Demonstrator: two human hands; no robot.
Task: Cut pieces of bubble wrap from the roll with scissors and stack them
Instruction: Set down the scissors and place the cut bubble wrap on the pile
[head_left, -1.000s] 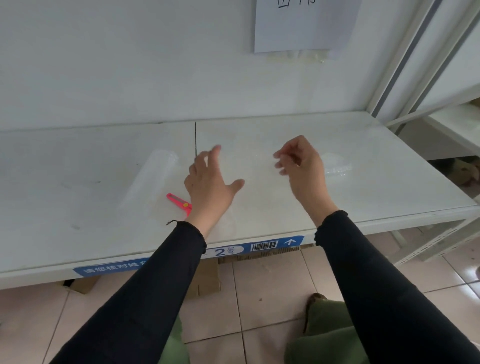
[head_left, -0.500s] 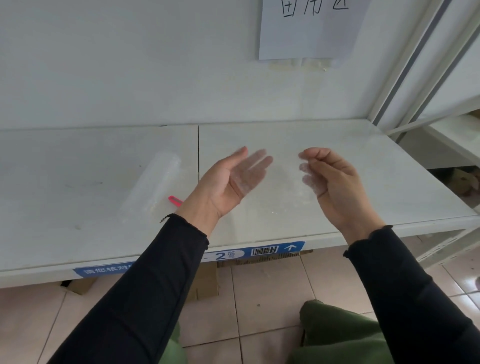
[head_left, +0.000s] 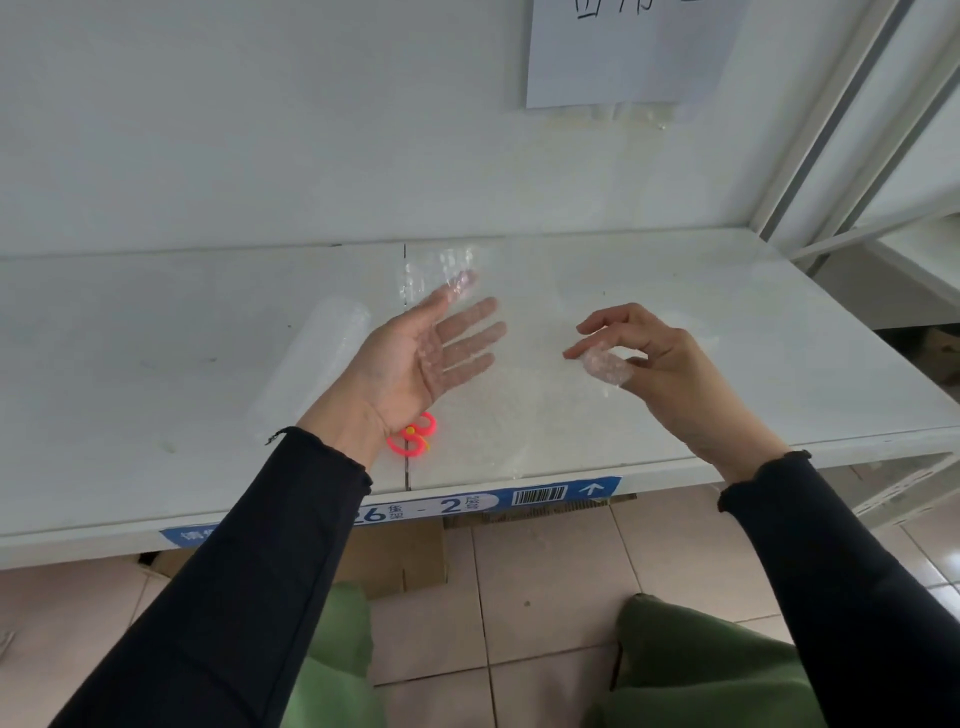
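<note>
A clear piece of bubble wrap (head_left: 524, 384) hangs spread between my two hands above the white shelf (head_left: 779, 364). My left hand (head_left: 421, 358) is palm up with straight fingers, and the sheet's left edge lies over those fingers. My right hand (head_left: 654, 358) pinches the sheet's right edge between thumb and fingers. The bubble wrap roll (head_left: 311, 364) lies on the shelf to the left of my left hand. Pink-handled scissors (head_left: 413, 439) lie on the shelf just below my left wrist, their blades hidden.
A wall runs along the back of the shelf, with a paper sign (head_left: 623, 52) taped to it. A blue label strip (head_left: 519, 501) marks the shelf's front edge. A metal upright (head_left: 831, 156) and another shelf stand at the right. Cardboard lies on the tiled floor below.
My left hand turned from palm down to palm up. The bubble wrap piece rose off the shelf and now spreads between both hands. The scissors' handles have come into sight.
</note>
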